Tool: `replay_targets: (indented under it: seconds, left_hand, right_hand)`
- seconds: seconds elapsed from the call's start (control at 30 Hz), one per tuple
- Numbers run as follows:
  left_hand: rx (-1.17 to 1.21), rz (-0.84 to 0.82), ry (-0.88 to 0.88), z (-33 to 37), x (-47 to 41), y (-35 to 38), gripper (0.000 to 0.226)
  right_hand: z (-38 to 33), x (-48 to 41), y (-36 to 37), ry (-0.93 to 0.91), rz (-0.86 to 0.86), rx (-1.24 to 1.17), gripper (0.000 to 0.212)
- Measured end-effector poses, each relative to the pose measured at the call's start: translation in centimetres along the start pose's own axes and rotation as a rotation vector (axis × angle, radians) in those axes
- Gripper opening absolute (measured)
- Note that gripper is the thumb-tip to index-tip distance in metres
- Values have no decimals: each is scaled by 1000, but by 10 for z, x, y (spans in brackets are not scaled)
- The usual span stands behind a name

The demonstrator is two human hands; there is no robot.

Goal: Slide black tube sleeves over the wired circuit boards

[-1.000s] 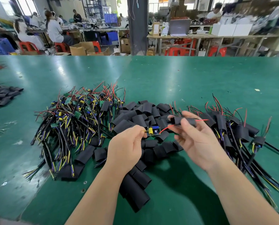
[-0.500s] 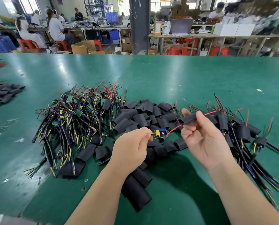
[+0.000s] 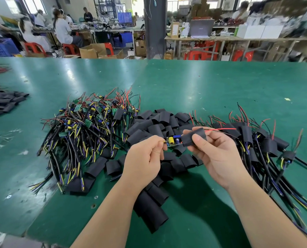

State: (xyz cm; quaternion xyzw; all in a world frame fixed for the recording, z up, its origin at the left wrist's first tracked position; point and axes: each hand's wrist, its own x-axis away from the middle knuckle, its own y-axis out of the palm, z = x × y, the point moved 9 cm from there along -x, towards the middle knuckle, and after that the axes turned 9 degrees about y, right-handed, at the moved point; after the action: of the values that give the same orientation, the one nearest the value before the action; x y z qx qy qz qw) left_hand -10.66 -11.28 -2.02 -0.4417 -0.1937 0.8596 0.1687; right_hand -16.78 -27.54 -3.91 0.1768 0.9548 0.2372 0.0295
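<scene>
- Just right of the frame's centre, my left hand (image 3: 145, 158) is curled, and its thumb and forefinger pinch the short leads at the left end of a small circuit board (image 3: 173, 140).
- My right hand (image 3: 219, 158) grasps a black tube sleeve (image 3: 192, 137) between the thumb in front and the fingers behind.
- The sleeve sits at the board's right end. Its left mouth meets that end, while the yellow capacitor and a blue part remain uncovered to the left of it.
- A red wire (image 3: 220, 129) runs out of the sleeve's right end and off towards the right.
- Both hands hold the piece above the green table (image 3: 220, 86), over a heap of loose black sleeves (image 3: 158, 122) at centre frame.
- Left of centre lies a tangle of bare wired boards (image 3: 88, 126), with black cables trailing towards the lower left.
- On the right of the frame lies a pile of boards already in sleeves (image 3: 256, 140), red wire ends sticking up and cables running to the lower right.
- Longer black tubes (image 3: 149, 208) lie at lower centre, partly under my left forearm.
- Another small heap of sleeves (image 3: 4, 102) lies at the left edge.
- Across the top of the frame I see seated workers, red stools and cluttered benches, all blurred.
</scene>
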Motion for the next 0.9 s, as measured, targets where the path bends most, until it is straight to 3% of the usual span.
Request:
replay_targets:
  seconds: [0.27,0.37,0.67,0.77,0.83,0.9]
  left_hand:
    - [-181,-55,66,10,-1,2,25]
    - [-233,-65,93,16,0,3,28]
    - [-209,-32,76,13,-4,-3,26]
    - [-148,149,-66,-9,-6,-40,33]
    - [-346,262,-288,-40,2,-71,28]
    - [-561,179,-594,-73,18,-83,31]
  right_hand:
    - [14,3,12,64,-39,-69,10]
    - [21,4,18,66,-39,-7,19]
    - [28,4,23,149,-2,-116,53]
    - [12,2,9,119,102,-264,45]
    - [-11,2,-14,7,206,-291,23]
    - [-40,7,-37,-151,302,-241,17]
